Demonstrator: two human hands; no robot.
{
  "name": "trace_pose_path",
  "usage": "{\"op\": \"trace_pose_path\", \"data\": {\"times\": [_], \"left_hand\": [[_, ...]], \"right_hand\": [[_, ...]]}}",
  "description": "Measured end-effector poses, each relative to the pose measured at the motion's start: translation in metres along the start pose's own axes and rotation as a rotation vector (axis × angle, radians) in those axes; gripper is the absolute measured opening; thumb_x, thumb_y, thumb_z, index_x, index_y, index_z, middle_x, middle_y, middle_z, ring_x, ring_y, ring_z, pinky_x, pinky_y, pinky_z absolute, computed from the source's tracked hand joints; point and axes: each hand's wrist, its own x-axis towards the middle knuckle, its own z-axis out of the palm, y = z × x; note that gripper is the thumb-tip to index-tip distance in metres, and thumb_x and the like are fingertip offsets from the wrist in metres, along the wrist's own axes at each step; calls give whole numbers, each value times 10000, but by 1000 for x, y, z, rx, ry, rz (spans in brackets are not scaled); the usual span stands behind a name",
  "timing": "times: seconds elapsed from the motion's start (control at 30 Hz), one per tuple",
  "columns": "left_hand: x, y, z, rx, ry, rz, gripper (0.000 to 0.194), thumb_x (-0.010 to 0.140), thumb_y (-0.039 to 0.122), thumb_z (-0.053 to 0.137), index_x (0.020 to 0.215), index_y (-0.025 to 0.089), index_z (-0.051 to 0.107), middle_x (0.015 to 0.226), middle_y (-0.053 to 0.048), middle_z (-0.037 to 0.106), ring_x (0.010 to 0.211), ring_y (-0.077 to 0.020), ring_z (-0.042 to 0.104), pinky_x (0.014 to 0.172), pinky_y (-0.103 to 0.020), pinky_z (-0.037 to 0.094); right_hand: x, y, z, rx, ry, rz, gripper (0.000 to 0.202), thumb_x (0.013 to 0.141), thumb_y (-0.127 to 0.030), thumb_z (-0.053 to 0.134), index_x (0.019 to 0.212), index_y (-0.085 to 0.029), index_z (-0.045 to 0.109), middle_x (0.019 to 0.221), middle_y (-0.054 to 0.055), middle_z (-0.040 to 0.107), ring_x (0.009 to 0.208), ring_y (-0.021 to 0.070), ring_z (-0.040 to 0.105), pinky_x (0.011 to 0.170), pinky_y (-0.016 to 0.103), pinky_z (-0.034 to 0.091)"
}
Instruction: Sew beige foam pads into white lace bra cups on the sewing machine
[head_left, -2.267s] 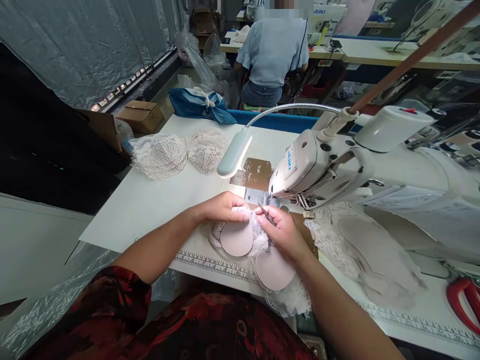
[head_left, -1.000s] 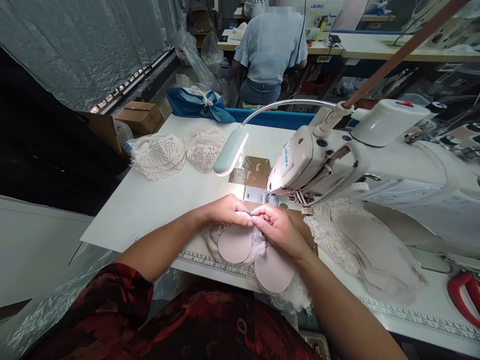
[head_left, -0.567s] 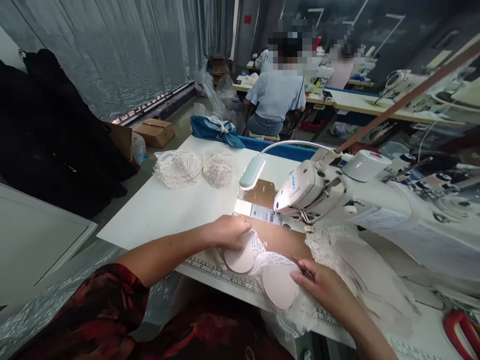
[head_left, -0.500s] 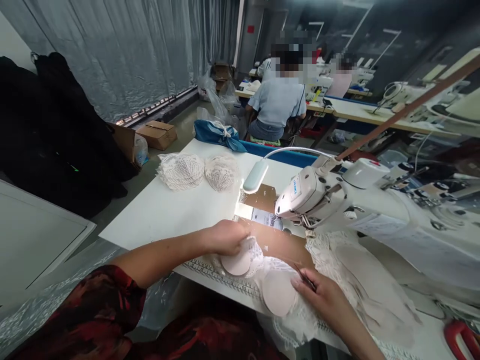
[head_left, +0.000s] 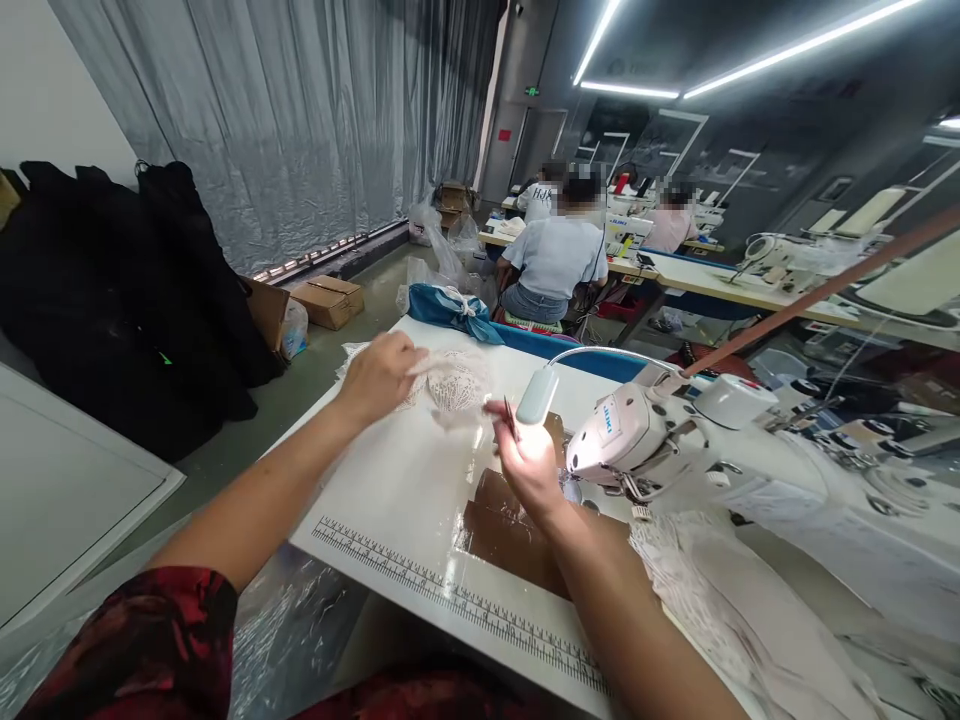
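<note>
White lace (head_left: 456,383) lies at the far side of the tabletop (head_left: 390,480), its near edge blurred. My left hand (head_left: 381,375) has its grip pinched closed on a fold of it, probably so the layer lifts by its margin. My right hand (head_left: 529,455), by the lamp (head_left: 538,397), has its grip closed around a small dark tool (head_left: 511,415), tip upward, which I judge holds the point off the fabric.

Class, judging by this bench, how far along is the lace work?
Perhaps done: lace cups on the table's far side. In hand: blurred pale lace, left hand; small dark tool, right hand. Possibly remaining: lace-edged pieces beside the sewing machine.
</note>
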Motion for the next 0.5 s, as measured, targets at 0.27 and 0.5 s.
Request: {"op": "trace_pose_path", "data": {"times": [0.27, 0.5], "left_hand": [[-6, -29, 47, 15, -294, -90, 508, 820, 369, 611, 1294, 202, 539, 1416, -139, 441, 1303, -330, 393, 1048, -481, 370], [-37, 28, 12, -659, -135, -113, 414, 852, 544, 561, 1063, 204, 663, 1217, -40, 630, 1139, -242, 572, 921, -363, 511]], "right_hand": [[10, 39, 14, -168, -276, -55, 340, 836, -109, 443, 1103, -187, 638, 1253, 128, 607, 1151, 277, 576, 962, 423, 476], [-107, 37, -61, -237, -412, -104, 373, 758, -60, 473, 1059, -209, 632, 1110, 86, 675, 1024, 227, 623, 894, 361, 506]]}}
